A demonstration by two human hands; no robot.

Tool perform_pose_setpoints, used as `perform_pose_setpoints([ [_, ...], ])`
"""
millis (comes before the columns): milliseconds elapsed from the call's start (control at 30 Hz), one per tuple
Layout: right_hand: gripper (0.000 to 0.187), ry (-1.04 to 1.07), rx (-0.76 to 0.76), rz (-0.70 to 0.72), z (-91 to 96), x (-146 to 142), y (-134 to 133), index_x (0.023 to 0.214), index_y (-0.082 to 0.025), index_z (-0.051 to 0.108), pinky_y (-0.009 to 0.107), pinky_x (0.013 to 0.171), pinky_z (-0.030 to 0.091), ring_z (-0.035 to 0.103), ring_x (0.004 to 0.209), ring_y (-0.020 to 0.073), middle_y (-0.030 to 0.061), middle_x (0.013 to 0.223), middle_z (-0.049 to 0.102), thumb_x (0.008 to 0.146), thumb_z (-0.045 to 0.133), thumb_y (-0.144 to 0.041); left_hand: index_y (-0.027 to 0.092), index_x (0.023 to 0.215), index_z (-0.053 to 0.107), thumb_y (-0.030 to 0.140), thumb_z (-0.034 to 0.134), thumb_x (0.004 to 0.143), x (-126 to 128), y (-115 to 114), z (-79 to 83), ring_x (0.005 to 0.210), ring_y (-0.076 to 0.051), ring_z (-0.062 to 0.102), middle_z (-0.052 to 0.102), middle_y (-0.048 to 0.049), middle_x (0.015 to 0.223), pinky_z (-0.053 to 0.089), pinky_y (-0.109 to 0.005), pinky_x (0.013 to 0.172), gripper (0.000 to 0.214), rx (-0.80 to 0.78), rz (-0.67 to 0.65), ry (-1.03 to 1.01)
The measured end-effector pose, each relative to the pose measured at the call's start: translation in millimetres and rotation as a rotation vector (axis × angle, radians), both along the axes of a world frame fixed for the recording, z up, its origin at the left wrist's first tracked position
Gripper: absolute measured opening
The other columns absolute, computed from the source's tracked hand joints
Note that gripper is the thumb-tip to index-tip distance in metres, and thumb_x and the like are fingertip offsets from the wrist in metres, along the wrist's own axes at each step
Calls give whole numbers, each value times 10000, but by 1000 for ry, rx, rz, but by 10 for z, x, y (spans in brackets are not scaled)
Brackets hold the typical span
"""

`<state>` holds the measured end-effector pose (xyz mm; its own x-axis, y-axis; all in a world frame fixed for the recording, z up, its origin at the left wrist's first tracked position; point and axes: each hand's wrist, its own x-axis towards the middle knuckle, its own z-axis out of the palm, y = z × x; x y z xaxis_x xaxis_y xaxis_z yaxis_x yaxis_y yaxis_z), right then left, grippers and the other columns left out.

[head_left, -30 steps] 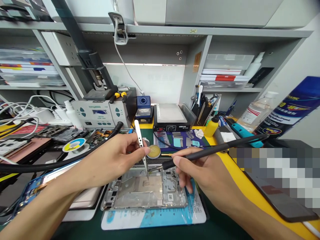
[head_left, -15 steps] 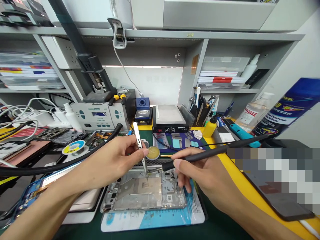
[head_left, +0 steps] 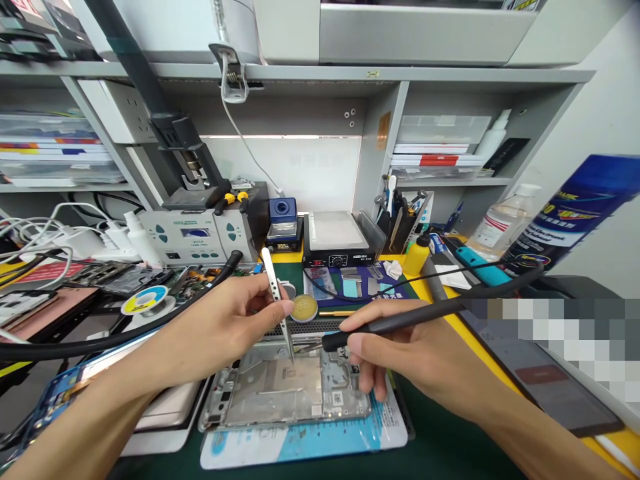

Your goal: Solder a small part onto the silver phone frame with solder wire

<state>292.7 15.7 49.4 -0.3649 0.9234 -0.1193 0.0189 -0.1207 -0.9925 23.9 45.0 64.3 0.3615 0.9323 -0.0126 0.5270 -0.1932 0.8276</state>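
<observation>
Pinched in my left hand (head_left: 250,310) is a pair of white-handled tweezers (head_left: 273,280), its tips pointing down at the upper part of a metal phone frame (head_left: 270,393). My right hand (head_left: 390,343) grips a black soldering iron (head_left: 395,321) like a pen. The iron's metal tip reaches left, close to the tweezer tips over the frame's upper edge; whether they touch I cannot tell. My right fingers hover at the frame's right end. Under the frame lies a blue and white mat (head_left: 305,443). A round tin of yellowish paste (head_left: 304,307) stands just behind the tweezers.
A solder spool (head_left: 145,300) and a thick black hose (head_left: 125,343) lie left. Behind stand a grey rework station (head_left: 193,233), a small soldering station (head_left: 283,227) and a flat heating plate (head_left: 337,230). A yellow bottle (head_left: 417,255) and a phone or tablet (head_left: 540,373) are right.
The view has shifted slightly, so everything sits a little further left. The iron's rear end is raised a little. Both hands keep their grips, with the tips still near the frame's upper edge.
</observation>
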Motion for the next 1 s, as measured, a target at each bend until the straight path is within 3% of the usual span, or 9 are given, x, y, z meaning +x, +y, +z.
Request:
perform_pose_setpoints([
  [167,181,3,34,-12,12,11,12,790,-182,816,206,487,599,749,542,155,6,668,773,860,917,-315,246,905,700,419,737,958,-21,2,2,581,-126,343,444,68,664,251,-225,474,185,-13,-22,-5],
  [300,160,-44,9,-33,5,14,8,923,-208,826,229,519,617,748,538,161,-1,671,811,832,940,-276,243,918,702,412,745,953,-30,2,8,586,-122,329,441,74,671,243,-221,476,178,-24,-22,-8],
  [433,68,-105,68,-26,-9,13,6,909,-217,820,242,583,626,765,569,165,14,654,838,912,849,-279,245,942,711,431,740,957,-34,2,1,608,-125,351,453,70,693,266,-222,497,189,-18,-23,4],
  [667,82,-121,78,-31,24,8,45,892,-216,857,267,622,645,793,609,185,25,684,854,828,874,-265,239,936,695,473,717,992,-33,12,-9,612,-123,344,438,73,701,278,-223,500,241,8,-39,11],
  [1000,102,-109,25,-12,-45,47,74,917,-218,879,320,659,653,815,645,219,34,706,858,836,871,-281,231,904,664,570,667,1025,-7,20,-1,574,-110,323,425,78,671,252,-221,460,360,27,-42,25],
])
